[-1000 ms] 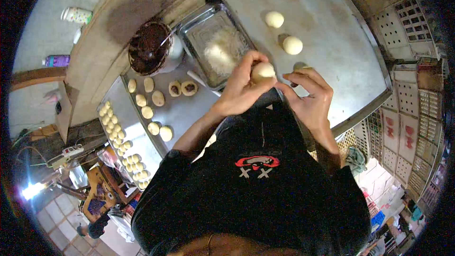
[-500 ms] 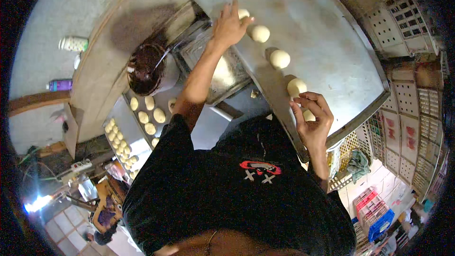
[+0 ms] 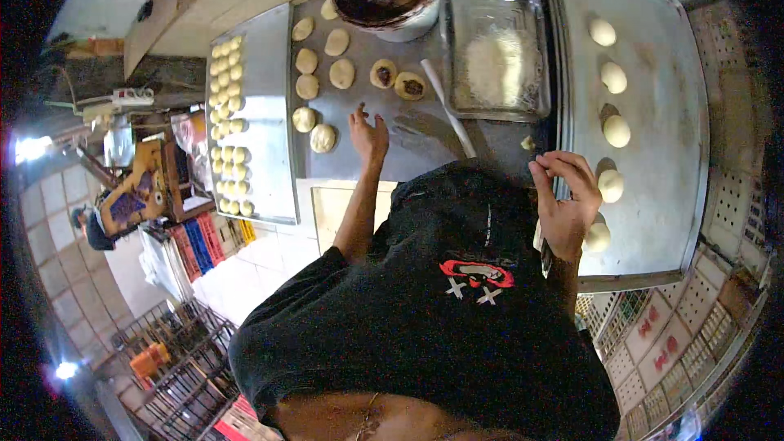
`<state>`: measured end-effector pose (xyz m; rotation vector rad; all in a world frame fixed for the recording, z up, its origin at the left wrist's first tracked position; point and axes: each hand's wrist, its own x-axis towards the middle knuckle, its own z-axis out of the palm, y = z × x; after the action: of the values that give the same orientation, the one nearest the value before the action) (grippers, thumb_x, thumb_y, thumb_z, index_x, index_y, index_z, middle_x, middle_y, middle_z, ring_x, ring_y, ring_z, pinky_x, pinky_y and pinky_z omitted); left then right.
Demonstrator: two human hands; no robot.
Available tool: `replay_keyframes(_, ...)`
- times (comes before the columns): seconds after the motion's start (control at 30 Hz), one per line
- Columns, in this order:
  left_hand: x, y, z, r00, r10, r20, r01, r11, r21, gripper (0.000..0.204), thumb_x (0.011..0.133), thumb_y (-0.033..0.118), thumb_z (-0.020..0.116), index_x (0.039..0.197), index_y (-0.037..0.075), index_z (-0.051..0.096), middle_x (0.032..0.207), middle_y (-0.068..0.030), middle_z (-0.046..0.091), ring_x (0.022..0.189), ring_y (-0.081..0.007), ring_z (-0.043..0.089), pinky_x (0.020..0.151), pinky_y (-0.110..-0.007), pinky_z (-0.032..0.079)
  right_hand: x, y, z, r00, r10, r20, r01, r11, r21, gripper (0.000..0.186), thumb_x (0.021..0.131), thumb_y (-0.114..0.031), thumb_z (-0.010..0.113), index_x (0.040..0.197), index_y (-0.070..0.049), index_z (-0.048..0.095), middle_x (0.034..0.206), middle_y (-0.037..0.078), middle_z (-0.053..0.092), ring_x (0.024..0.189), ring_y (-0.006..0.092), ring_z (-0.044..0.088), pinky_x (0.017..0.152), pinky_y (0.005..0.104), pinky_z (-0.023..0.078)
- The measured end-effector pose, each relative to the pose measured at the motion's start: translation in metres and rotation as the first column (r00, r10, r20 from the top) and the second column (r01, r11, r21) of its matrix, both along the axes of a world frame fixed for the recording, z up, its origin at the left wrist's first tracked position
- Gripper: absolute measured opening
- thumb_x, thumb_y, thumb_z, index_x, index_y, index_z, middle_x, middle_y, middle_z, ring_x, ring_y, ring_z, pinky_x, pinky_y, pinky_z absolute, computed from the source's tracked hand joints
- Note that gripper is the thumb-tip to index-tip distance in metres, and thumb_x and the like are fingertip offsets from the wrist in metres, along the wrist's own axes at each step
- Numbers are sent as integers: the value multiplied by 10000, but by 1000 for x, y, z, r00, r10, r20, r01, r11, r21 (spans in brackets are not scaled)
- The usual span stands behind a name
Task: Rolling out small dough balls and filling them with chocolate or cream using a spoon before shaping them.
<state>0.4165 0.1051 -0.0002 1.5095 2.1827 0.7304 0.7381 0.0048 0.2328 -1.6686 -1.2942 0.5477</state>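
Note:
My left hand (image 3: 369,135) hovers over the grey work surface, empty, fingers apart. Nearest to it are flattened dough rounds (image 3: 322,138), several in loose rows to its left and beyond. Two rounds topped with dark filling (image 3: 409,86) lie beyond it to the right. By the near left edge of the right-hand metal tray (image 3: 661,147), my right hand (image 3: 567,200) has thumb and forefinger tips brought together; nothing shows between them. Several smooth dough balls (image 3: 616,131) stand in a line on that tray, the nearest one (image 3: 597,238) right beside this hand.
A bucket of dark filling (image 3: 412,24) with a spoon stands at the back, beside a glass dish of pale shreds (image 3: 502,65). A pale rolling stick (image 3: 447,106) lies before the dish. On the left, another tray (image 3: 273,126) carries many small dough balls. Crates stand behind.
My view has turned left. My left hand has gone from the dough balls on the tray to above the flattened rounds. My right hand has moved off the near ball to the tray's edge.

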Motion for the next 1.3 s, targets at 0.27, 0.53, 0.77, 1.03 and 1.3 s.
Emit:
replay_keyframes(0.27, -31, 88, -77, 980, -169, -110, 178, 980, 87, 428, 829, 147, 631, 1244, 75, 559, 1041, -161, 635, 990, -368, 579, 819, -430, 480, -51, 19, 17, 991, 112, 69, -116, 991, 61, 129, 739, -28, 773, 853, -36, 715, 874, 107, 678, 791, 232, 670, 718, 314, 535)
replay_keyframes(0.53, 20, 80, 64, 220, -256, 941, 36, 966, 254, 175, 968, 44, 503, 1128, 81, 443, 1113, -87, 585, 1055, -243, 595, 887, -408, 521, -82, 43, 1, 993, 100, -58, -93, 991, 99, 178, 768, -50, 770, 939, -32, 719, 857, 74, 692, 759, 161, 653, 699, 236, 498)
replay_keyframes(0.77, 55, -3, 191, -246, -135, 960, 270, 941, 202, 223, 977, 79, 477, 1198, 68, 455, 1224, -126, 564, 1124, -277, 576, 976, -458, 483, -97, 66, -24, 411, -88, -907, -176, 969, -174, 187, 889, -140, 690, 1016, -4, 685, 908, 62, 696, 797, 112, 644, 726, 228, 519)
replay_keyframes(1.03, 64, 11, 164, -265, 93, 960, 133, 989, -59, 369, 990, 218, 444, 1322, 71, 377, 1333, -170, 464, 1253, -308, 460, 1083, -454, 353, -119, 73, -54, 223, -261, -939, 21, 965, -263, 226, 858, -104, 713, 1058, -2, 681, 988, 73, 688, 854, 150, 659, 791, 240, 532)
replay_keyframes(1.3, 86, -32, 227, 93, -654, 751, 300, 738, 605, 882, 924, 329, 577, 1519, 57, -15, 1568, -228, 107, 1406, -332, 240, 1140, -441, 185, -116, 56, -2, 958, -35, -286, 109, 962, 249, 536, 666, -172, 865, 1141, -43, 654, 1065, 113, 638, 951, 206, 607, 837, 326, 503)
